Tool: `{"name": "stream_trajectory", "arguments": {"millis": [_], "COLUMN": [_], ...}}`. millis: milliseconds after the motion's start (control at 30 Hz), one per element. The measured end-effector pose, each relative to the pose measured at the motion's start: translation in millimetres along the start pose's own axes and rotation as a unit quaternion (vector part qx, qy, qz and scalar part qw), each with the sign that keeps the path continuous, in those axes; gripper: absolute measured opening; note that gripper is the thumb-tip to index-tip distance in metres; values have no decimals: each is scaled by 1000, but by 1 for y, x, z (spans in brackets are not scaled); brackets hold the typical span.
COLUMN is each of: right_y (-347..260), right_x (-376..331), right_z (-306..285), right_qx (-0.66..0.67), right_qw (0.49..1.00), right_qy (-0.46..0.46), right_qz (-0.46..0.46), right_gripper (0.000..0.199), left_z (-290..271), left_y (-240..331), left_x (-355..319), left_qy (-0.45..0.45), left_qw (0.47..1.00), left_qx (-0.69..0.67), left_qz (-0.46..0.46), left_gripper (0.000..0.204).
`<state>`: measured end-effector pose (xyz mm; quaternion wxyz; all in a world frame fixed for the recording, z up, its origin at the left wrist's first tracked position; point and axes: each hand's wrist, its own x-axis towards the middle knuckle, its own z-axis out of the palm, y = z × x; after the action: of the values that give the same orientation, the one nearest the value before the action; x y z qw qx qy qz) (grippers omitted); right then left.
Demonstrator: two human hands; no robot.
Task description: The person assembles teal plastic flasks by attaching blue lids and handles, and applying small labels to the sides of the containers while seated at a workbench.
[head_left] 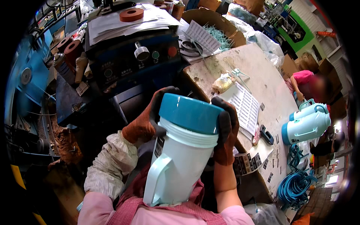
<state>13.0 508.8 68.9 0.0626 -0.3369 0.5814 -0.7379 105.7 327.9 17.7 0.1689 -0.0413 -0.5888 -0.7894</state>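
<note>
Both hands were gripping a tall pale-blue plastic jug (180, 165) with a teal round base, held up in front of the person's chest with the base tipped away and the moulded handle facing down-left. The left hand (150, 118), in a rust-brown work glove with black fingertips, was wrapped around the left edge of the teal base; the right hand (225, 129), gloved the same, clasped the right edge. Right of the jug ran a worn pale wooden counter (262, 71). On it, just beyond the right hand, lay a white printed sheet (243, 105), and further right two finished pale-blue jugs with teal trim (307, 125) lay on their sides. Behind the jug stood a dark blue machine with a knob and buttons (138, 60).
</note>
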Motion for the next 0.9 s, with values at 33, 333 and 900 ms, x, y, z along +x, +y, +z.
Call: {"name": "stream_trajectory", "arguments": {"millis": [33, 333, 900], "right_y": [6, 17, -11], "right_x": [4, 3, -26], "right_z": [-1, -13, -41], "right_qx": [43, -74, -213], "right_qw": [999, 997, 950], "right_qy": [-2, 22, -110], "right_qz": [6, -14, -203], "right_gripper": [33, 47, 96], "left_z": [3, -6, 35], "left_y": [3, -10, 90], "left_x": [2, 7, -3], "left_qy": [6, -19, -180], "left_qw": [999, 998, 832], "left_qx": [-35, -51, 475], "left_qz": [-25, 3, 222], "left_gripper": [134, 129, 97]}}
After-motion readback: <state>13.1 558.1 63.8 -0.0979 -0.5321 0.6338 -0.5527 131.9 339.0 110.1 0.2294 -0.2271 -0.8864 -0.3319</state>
